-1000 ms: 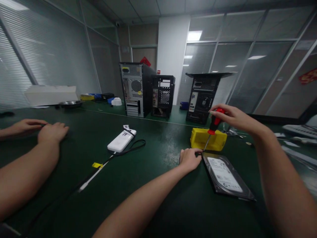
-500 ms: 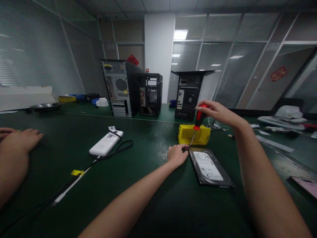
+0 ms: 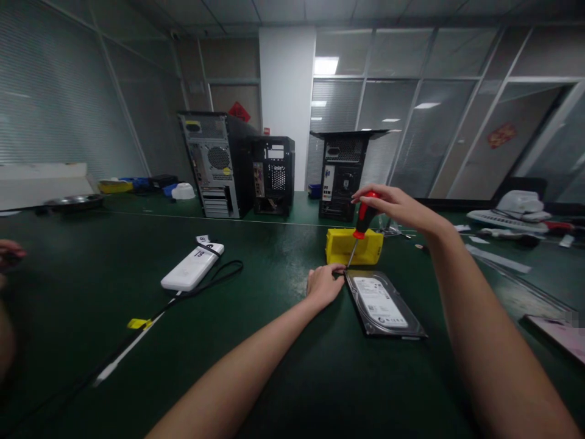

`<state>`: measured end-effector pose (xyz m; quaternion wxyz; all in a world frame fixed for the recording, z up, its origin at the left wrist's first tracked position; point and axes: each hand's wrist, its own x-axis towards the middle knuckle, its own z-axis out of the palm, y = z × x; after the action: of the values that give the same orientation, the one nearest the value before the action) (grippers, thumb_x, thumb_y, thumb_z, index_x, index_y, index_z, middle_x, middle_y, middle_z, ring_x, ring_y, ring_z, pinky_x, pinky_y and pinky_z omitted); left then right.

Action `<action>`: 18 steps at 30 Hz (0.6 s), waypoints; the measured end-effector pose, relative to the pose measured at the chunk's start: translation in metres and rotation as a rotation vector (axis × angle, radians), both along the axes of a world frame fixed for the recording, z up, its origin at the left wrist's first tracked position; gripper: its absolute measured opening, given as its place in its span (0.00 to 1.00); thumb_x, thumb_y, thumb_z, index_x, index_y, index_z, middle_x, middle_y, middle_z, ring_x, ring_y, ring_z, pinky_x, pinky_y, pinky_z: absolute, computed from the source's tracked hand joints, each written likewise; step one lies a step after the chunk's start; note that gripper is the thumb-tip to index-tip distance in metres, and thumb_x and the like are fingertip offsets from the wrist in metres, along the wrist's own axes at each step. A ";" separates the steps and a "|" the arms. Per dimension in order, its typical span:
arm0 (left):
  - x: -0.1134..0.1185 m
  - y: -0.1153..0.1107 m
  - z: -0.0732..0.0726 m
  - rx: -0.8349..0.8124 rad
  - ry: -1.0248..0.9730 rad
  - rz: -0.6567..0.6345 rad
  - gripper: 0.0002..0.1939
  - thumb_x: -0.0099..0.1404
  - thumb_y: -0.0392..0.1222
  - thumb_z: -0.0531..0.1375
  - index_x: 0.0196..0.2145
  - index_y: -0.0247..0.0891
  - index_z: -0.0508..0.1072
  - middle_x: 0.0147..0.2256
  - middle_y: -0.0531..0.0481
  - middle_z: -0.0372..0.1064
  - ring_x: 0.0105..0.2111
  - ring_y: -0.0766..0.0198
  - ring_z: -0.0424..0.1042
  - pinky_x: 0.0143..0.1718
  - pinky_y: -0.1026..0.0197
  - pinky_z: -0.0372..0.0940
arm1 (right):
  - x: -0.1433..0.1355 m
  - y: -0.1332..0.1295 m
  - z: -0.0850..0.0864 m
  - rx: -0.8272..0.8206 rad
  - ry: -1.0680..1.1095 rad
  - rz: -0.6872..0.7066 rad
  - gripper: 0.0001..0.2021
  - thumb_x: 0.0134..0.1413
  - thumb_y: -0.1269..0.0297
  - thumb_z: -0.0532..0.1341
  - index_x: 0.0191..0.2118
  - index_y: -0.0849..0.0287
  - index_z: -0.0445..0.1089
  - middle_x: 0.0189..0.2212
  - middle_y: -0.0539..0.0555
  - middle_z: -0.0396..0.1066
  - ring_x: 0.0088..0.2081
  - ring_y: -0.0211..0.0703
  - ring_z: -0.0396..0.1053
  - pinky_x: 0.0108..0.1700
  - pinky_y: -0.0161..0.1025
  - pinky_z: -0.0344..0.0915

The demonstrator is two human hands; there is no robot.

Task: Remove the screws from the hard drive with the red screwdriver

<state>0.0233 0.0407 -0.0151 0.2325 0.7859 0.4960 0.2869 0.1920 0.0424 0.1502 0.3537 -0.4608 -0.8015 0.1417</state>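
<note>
My right hand (image 3: 384, 204) is closed from above round the red and black handle of a screwdriver (image 3: 364, 216). The shaft slants down to the near left, its tip at the far left corner of a hard drive (image 3: 380, 302) lying flat, label up. At that same corner is my left hand (image 3: 324, 283), low on the table with fingers pinched round something small and dark that I cannot make out. Just behind the drive stands a yellow plastic box (image 3: 340, 247), partly behind the screwdriver.
A white power bank (image 3: 192, 268) with a strap and cable lies to the left on the green table (image 3: 274, 378). Computer cases (image 3: 214, 161) stand at the back. Another person's hand (image 3: 11, 251) shows at the left edge. A keyboard (image 3: 507, 221) lies at the right.
The whole view has shifted slightly. The other person's hand at the left has drawn back toward the edge. My hands, the screwdriver and the drive keep their arrangement.
</note>
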 end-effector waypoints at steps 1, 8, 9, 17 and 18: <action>0.000 -0.001 0.001 -0.003 -0.003 -0.002 0.17 0.61 0.40 0.54 0.47 0.47 0.72 0.44 0.58 0.74 0.45 0.62 0.71 0.48 0.60 0.61 | 0.000 0.000 0.000 0.003 -0.004 -0.001 0.16 0.55 0.52 0.55 0.43 0.56 0.68 0.40 0.55 0.71 0.40 0.46 0.68 0.42 0.44 0.66; 0.000 -0.003 0.004 -0.014 -0.022 0.009 0.17 0.60 0.40 0.54 0.46 0.47 0.72 0.44 0.58 0.74 0.44 0.61 0.71 0.48 0.58 0.61 | -0.002 0.008 -0.005 0.065 -0.050 -0.053 0.16 0.55 0.50 0.55 0.45 0.53 0.66 0.35 0.53 0.70 0.36 0.45 0.67 0.38 0.42 0.65; 0.000 -0.003 0.004 -0.013 -0.029 0.005 0.17 0.60 0.40 0.54 0.46 0.47 0.72 0.44 0.58 0.74 0.44 0.61 0.71 0.48 0.58 0.61 | -0.002 0.009 -0.006 0.077 -0.065 -0.074 0.17 0.54 0.50 0.55 0.46 0.53 0.65 0.34 0.52 0.70 0.35 0.45 0.67 0.38 0.42 0.64; -0.001 -0.002 0.001 0.005 -0.041 -0.005 0.17 0.59 0.38 0.54 0.46 0.45 0.72 0.43 0.58 0.75 0.43 0.62 0.71 0.47 0.59 0.62 | -0.008 0.012 -0.008 0.229 -0.150 -0.171 0.16 0.53 0.47 0.55 0.35 0.55 0.67 0.29 0.51 0.67 0.30 0.42 0.63 0.33 0.38 0.59; -0.001 -0.002 0.000 0.003 -0.045 -0.010 0.17 0.59 0.38 0.54 0.46 0.45 0.72 0.43 0.58 0.75 0.43 0.63 0.71 0.46 0.60 0.62 | -0.009 0.011 -0.008 0.249 -0.159 -0.182 0.17 0.53 0.47 0.54 0.34 0.56 0.67 0.28 0.52 0.67 0.30 0.42 0.63 0.33 0.38 0.58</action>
<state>0.0224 0.0388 -0.0147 0.2438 0.7821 0.4864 0.3040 0.1826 0.0538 0.1421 0.3547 -0.4941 -0.7932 -0.0283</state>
